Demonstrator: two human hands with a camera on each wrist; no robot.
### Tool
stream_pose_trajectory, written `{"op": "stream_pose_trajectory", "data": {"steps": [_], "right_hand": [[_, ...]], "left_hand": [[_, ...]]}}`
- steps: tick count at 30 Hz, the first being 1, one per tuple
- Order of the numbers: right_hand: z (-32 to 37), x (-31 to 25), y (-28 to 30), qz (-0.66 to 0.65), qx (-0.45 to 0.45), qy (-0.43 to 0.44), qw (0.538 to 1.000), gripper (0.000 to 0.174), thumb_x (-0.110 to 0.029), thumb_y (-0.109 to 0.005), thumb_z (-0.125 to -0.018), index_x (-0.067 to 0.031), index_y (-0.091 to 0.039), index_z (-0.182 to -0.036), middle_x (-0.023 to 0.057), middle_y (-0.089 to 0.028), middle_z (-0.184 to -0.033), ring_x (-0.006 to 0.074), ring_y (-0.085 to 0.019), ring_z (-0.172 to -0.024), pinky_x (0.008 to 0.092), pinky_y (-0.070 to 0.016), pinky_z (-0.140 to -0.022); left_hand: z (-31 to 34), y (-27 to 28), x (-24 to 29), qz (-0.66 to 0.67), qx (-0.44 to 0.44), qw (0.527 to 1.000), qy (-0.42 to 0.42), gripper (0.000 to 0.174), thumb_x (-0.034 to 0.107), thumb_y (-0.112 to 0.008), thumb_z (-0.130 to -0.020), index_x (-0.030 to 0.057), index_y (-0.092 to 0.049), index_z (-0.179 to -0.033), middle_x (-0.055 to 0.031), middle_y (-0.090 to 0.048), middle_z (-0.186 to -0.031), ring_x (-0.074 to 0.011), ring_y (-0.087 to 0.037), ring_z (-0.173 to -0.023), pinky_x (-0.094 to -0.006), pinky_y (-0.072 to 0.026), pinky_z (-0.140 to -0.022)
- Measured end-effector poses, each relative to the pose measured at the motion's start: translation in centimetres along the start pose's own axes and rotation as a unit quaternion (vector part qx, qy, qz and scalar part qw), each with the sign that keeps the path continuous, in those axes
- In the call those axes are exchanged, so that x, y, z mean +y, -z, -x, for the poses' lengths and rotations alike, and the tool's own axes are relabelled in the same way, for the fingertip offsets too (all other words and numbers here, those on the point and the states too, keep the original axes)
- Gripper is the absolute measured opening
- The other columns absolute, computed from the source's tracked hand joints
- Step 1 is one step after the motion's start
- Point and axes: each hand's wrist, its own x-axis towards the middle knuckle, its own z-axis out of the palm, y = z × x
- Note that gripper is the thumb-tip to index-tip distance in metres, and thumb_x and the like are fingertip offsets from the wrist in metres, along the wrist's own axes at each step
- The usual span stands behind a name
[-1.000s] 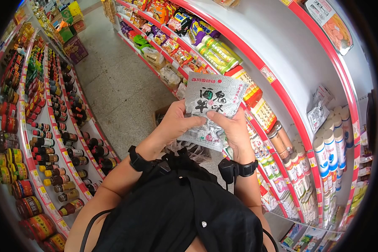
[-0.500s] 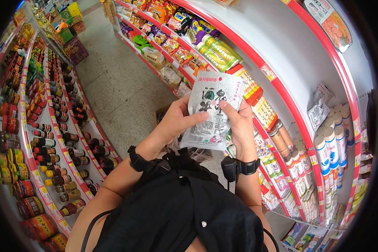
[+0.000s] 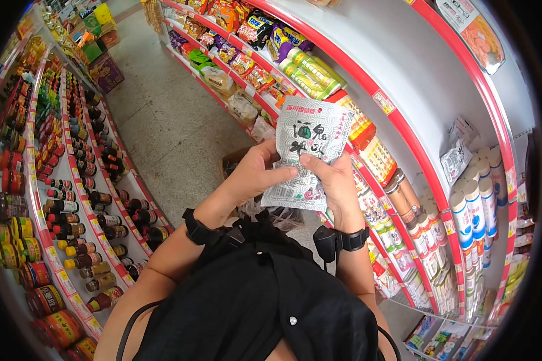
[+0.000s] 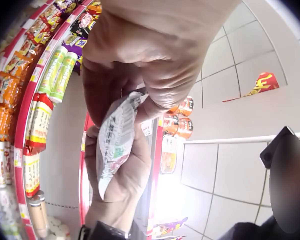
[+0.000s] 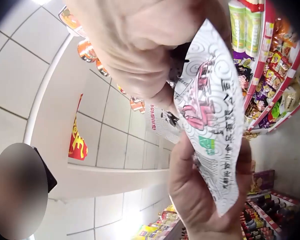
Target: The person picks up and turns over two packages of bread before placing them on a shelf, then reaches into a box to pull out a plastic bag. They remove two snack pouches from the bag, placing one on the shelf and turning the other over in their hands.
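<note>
A silvery-white food packet with black and red lettering is held up in front of the chest. My left hand grips its left edge, the thumb lying across the front. On the opposite edge, my right hand pinches it with the thumb pressed to the front below the large characters. In the left wrist view the packet appears nearly edge-on between both hands. The right wrist view shows the lower end of the packet, with wavy swirls and a green mark. Most fingers are hidden behind it.
Curved shelves with red edges hold noodle packs, white rolls and snack bags on the right. Another silvery packet lies on an upper shelf there. Sauce bottles and jars line the left shelves. A box stands on the aisle floor.
The packet bent and tilted back half a second ago while the right thumb sat higher on it. Now it faces up flatter, with that thumb lower, and both hands still hold it.
</note>
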Motion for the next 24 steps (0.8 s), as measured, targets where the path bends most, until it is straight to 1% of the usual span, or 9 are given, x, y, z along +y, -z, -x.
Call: {"op": "stream_pose_trajectory", "data": {"steps": [2, 4, 6, 7, 8, 10, 14, 16, 24], "right_hand": [[-0.2, 0.4, 0.3, 0.011, -0.002, 0.008, 1.000, 0.029, 0.000, -0.065, -0.079, 0.0009, -0.059, -0.107, 0.0069, -0.065, -0.099, 0.0120, -0.061, -0.087, 0.0265, -0.0492, -0.076], [0.0, 0.2, 0.4, 0.005, 0.004, -0.012, 1.000, 0.032, -0.001, -0.066, -0.078, 0.0008, -0.058, -0.109, 0.0069, -0.065, -0.101, 0.0121, -0.060, -0.088, 0.0265, -0.0487, -0.077], [0.0, 0.0, 0.5, 0.046, -0.054, -0.034, 0.997, 0.034, -0.001, -0.067, -0.078, 0.0007, -0.058, -0.111, 0.0068, -0.064, -0.103, 0.0121, -0.060, -0.090, 0.0267, -0.0478, -0.079], [0.2, 0.0, 0.6, 0.061, -0.051, -0.068, 0.995, 0.036, -0.001, -0.067, -0.077, 0.0005, -0.057, -0.112, 0.0069, -0.064, -0.104, 0.0124, -0.060, -0.091, 0.0273, -0.0474, -0.080], [0.1, 0.1, 0.8, 0.060, -0.051, -0.068, 0.995, 0.036, -0.001, -0.067, -0.077, 0.0005, -0.057, -0.112, 0.0069, -0.064, -0.104, 0.0124, -0.060, -0.091, 0.0273, -0.0474, -0.080], [-0.3, 0.6, 1.1, 0.041, -0.042, -0.022, 0.998, 0.036, -0.001, -0.067, -0.078, 0.0005, -0.057, -0.112, 0.0068, -0.064, -0.105, 0.0122, -0.060, -0.090, 0.0275, -0.0472, -0.080], [-0.7, 0.3, 1.5, 0.025, -0.022, -0.030, 0.999, 0.035, -0.002, -0.065, -0.079, 0.0007, -0.057, -0.113, 0.0065, -0.063, -0.105, 0.0121, -0.059, -0.091, 0.0271, -0.0468, -0.080], [-0.9, 0.7, 1.8, 0.043, -0.032, -0.035, 0.998, 0.032, -0.003, -0.064, -0.081, 0.0009, -0.057, -0.112, 0.0062, -0.064, -0.104, 0.0120, -0.059, -0.091, 0.0268, -0.0465, -0.081], [-0.9, 1.1, 2.4, 0.027, -0.042, -0.038, 0.998, 0.031, -0.006, -0.065, -0.080, -0.0002, -0.058, -0.110, 0.0059, -0.064, -0.102, 0.0116, -0.059, -0.090, 0.0267, -0.0458, -0.081]], "left_hand": [[0.0, -0.1, 0.3, 0.004, 0.005, 1.000, 0.008, 0.038, 0.001, -0.063, -0.079, 0.0004, -0.053, -0.116, -0.0081, -0.062, -0.107, -0.0123, -0.059, -0.093, -0.0282, -0.0476, -0.084], [-0.2, 0.0, 0.4, -0.012, 0.025, 1.000, -0.011, 0.038, 0.001, -0.063, -0.080, 0.0003, -0.052, -0.116, -0.0081, -0.061, -0.108, -0.0123, -0.059, -0.095, -0.0281, -0.0478, -0.084], [-0.5, 0.5, 0.3, -0.011, 0.033, 0.999, -0.014, 0.038, 0.002, -0.063, -0.080, -0.0001, -0.052, -0.117, -0.0074, -0.060, -0.108, -0.0114, -0.058, -0.095, -0.0272, -0.0467, -0.084], [-0.6, 0.6, 0.2, -0.012, 0.041, 0.999, -0.016, 0.039, 0.003, -0.063, -0.080, -0.0005, -0.051, -0.117, -0.0066, -0.060, -0.108, -0.0104, -0.056, -0.095, -0.0262, -0.0455, -0.084], [-0.7, 0.6, 0.2, -0.012, 0.040, 0.999, -0.016, 0.039, 0.003, -0.063, -0.080, -0.0005, -0.051, -0.117, -0.0066, -0.060, -0.108, -0.0104, -0.056, -0.095, -0.0262, -0.0455, -0.084], [-0.8, 0.2, 0.3, -0.004, 0.048, 0.999, -0.010, 0.040, 0.004, -0.063, -0.081, -0.0016, -0.050, -0.118, -0.0071, -0.060, -0.108, -0.0106, -0.056, -0.096, -0.0264, -0.0455, -0.084], [-0.9, 0.2, -0.2, -0.005, 0.008, 1.000, -0.009, 0.042, 0.005, -0.067, -0.080, -0.0012, -0.051, -0.117, -0.0084, -0.060, -0.110, -0.0128, -0.058, -0.097, -0.0282, -0.0477, -0.085], [-1.0, 0.4, -0.2, 0.019, -0.004, 1.000, 0.019, 0.044, 0.005, -0.067, -0.080, -0.0023, -0.049, -0.119, -0.0084, -0.060, -0.111, -0.0127, -0.058, -0.098, -0.0282, -0.0473, -0.085], [-1.5, 0.5, -0.2, 0.001, 0.016, 1.000, 0.012, 0.042, 0.005, -0.067, -0.080, -0.0039, -0.050, -0.117, -0.0084, -0.061, -0.108, -0.0129, -0.059, -0.096, -0.0277, -0.0469, -0.085]]}}
